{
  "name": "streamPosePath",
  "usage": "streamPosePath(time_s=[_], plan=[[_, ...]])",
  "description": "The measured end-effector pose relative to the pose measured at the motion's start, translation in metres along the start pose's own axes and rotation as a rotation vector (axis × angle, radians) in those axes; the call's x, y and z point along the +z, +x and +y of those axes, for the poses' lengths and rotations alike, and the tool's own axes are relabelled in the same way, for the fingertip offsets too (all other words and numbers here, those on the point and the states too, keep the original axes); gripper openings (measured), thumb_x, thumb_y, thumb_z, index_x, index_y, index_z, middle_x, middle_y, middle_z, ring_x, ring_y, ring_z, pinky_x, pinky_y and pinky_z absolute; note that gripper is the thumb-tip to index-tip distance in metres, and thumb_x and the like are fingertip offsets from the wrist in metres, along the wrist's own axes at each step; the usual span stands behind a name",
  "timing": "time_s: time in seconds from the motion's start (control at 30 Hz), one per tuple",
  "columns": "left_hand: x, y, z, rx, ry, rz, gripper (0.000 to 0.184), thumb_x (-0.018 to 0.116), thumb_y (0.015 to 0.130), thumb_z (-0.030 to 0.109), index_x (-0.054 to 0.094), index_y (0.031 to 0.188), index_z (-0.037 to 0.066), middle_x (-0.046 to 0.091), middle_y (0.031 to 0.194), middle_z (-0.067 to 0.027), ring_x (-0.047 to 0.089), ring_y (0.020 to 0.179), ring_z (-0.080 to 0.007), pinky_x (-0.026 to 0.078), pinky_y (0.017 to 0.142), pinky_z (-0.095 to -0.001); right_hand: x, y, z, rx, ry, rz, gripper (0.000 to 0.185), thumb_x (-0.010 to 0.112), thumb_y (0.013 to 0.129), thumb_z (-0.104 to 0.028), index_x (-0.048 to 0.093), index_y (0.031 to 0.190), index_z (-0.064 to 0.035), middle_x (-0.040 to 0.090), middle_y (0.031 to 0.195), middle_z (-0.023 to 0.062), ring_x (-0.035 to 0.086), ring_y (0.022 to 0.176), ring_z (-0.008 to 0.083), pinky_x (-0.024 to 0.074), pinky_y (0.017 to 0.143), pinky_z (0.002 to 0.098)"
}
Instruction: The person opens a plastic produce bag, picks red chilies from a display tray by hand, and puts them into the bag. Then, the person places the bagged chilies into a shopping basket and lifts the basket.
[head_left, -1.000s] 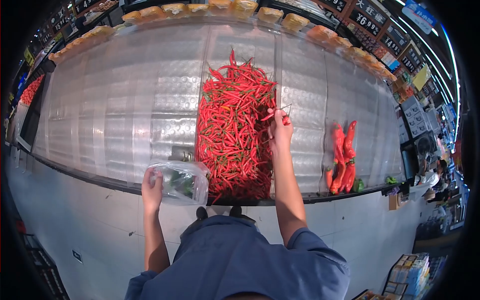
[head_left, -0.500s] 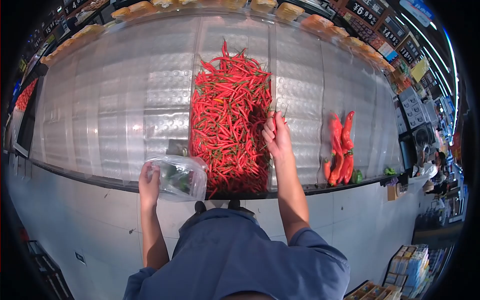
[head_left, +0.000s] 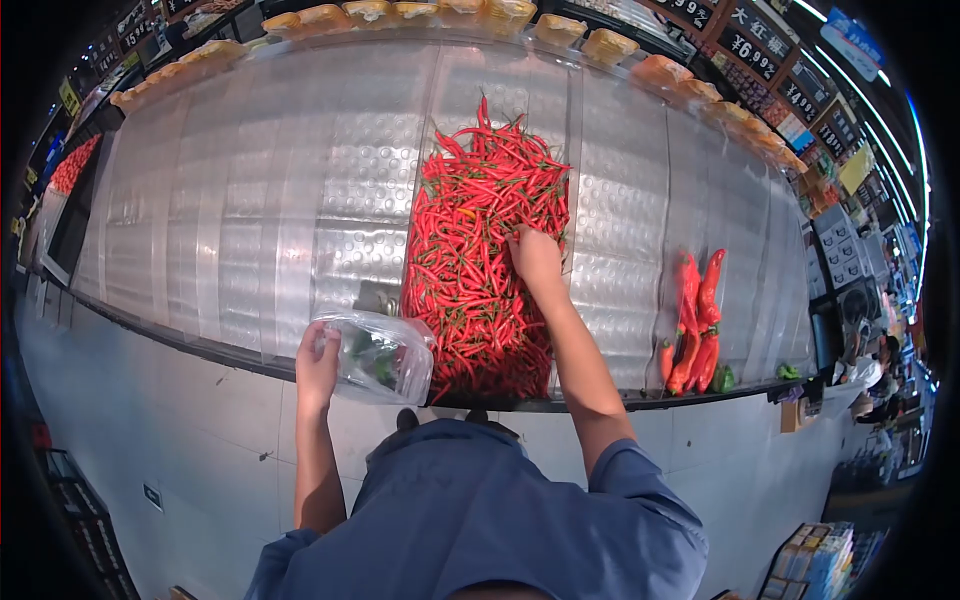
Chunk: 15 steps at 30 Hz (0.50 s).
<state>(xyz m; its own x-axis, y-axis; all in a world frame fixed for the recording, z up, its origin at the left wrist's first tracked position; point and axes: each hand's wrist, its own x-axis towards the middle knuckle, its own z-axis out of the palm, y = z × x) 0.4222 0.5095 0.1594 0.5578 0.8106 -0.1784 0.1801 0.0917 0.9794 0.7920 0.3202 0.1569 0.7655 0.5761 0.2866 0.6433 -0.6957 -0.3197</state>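
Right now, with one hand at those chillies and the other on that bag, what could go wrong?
The red chillies lie in a loose heap, so where the right hand reaches in, some might slide. The left hand grips the clear plastic bag at one side, so it could sag or slip. The bag is by the display counter's front edge; anything spilled might reach the floor.

Pale tiled floor (head_left: 230,440), bright strip lights (head_left: 924,165)
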Motion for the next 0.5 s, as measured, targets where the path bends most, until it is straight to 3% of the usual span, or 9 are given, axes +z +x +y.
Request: streamPosePath(time_s=[0.2, 0.27, 0.3, 0.33, 0.4, 0.43, 0.47, 0.5], plan=[[-0.007, -0.002, -0.008, 0.008, -0.018, 0.030, 0.028, 0.064, 0.098, 0.019, 0.059, 0.122, 0.004, 0.056, 0.080, 0.0040, 0.044, 0.058, -0.0014, 0.034, 0.049, -0.0203, 0.006, 0.004, 0.009, -0.016, 0.072, -0.009, 0.027, 0.066, 0.090, -0.027, 0.071, 0.101, -0.0027, 0.070, 0.084, 0.0233, 0.069, 0.081, 0.0416, 0.0551, 0.073, 0.0492], [-0.006, -0.002, -0.007, 0.011, -0.012, 0.044, 0.028, 0.063, 0.098, 0.018, 0.059, 0.122, 0.004, 0.057, 0.082, 0.0037, 0.044, 0.058, -0.0014, 0.034, 0.049, -0.0203, -0.009, -0.005, 0.004, 0.124, 0.257, 0.143, 0.027, 0.066, 0.090, -0.026, 0.071, 0.104, -0.0029, 0.070, 0.084, 0.0242, 0.069, 0.081, 0.0407, 0.0546, 0.072, 0.0466], [-0.005, -0.003, -0.008, 0.011, -0.006, 0.056, 0.027, 0.063, 0.098, 0.018, 0.059, 0.121, 0.004, 0.057, 0.083, 0.0033, 0.044, 0.058, -0.0014, 0.034, 0.049, -0.0203, 0.000, -0.007, 0.013, 0.081, 0.384, 0.283, 0.021, 0.063, 0.093, -0.023, 0.070, 0.094, -0.0024, 0.068, 0.067, 0.0154, 0.067, 0.063, 0.0302, 0.0507, 0.056, 0.0400], [-0.004, -0.003, -0.008, 0.008, -0.010, 0.057, 0.027, 0.063, 0.098, 0.018, 0.059, 0.121, 0.004, 0.057, 0.083, 0.0033, 0.044, 0.058, -0.0014, 0.034, 0.049, -0.0203, 0.001, -0.008, 0.019, 0.079, 0.380, 0.279, 0.021, 0.063, 0.093, -0.023, 0.070, 0.094, -0.0024, 0.068, 0.067, 0.0154, 0.067, 0.063, 0.0302, 0.0507, 0.056, 0.0400], [-0.004, -0.003, -0.008, -0.012, -0.027, 0.043, 0.028, 0.066, 0.097, 0.020, 0.061, 0.121, 0.006, 0.057, 0.084, 0.0047, 0.042, 0.058, -0.0013, 0.033, 0.051, -0.0197, -0.007, -0.013, 0.029, 0.518, 1.388, 0.074, 0.018, 0.063, 0.094, -0.022, 0.066, 0.091, -0.0054, 0.059, 0.063, 0.0031, 0.051, 0.050, 0.0136, 0.0368, 0.044, 0.0271], [-0.004, -0.004, -0.008, -0.015, -0.030, 0.034, 0.028, 0.066, 0.097, 0.020, 0.061, 0.121, 0.006, 0.057, 0.084, 0.0047, 0.042, 0.058, -0.0013, 0.033, 0.051, -0.0197, -0.018, -0.019, 0.021, 0.487, 1.791, 0.087, 0.013, 0.058, 0.097, -0.019, 0.059, 0.090, -0.0088, 0.054, 0.069, -0.0022, 0.036, 0.047, 0.0064, 0.0231, 0.039, 0.0219], [-0.004, -0.004, -0.007, -0.019, -0.009, 0.026, 0.028, 0.065, 0.098, 0.019, 0.060, 0.121, 0.006, 0.057, 0.086, 0.0038, 0.043, 0.058, -0.0014, 0.034, 0.050, -0.0200, -0.017, -0.023, 0.028, 0.503, 2.096, 0.066, 0.013, 0.056, 0.097, -0.020, 0.059, 0.096, -0.0078, 0.059, 0.080, 0.0012, 0.035, 0.045, 0.0081, 0.0278, 0.037, 0.0224], [-0.003, -0.003, -0.007, -0.021, 0.014, 0.016, 0.027, 0.064, 0.098, 0.018, 0.059, 0.121, 0.005, 0.057, 0.088, 0.0030, 0.044, 0.059, -0.0015, 0.034, 0.049, -0.0204, -0.022, -0.026, 0.027, 0.500, 2.167, 0.022, 0.014, 0.054, 0.098, -0.021, 0.059, 0.097, -0.0081, 0.059, 0.080, 0.0021, 0.035, 0.045, 0.0074, 0.0277, 0.037, 0.0221]])
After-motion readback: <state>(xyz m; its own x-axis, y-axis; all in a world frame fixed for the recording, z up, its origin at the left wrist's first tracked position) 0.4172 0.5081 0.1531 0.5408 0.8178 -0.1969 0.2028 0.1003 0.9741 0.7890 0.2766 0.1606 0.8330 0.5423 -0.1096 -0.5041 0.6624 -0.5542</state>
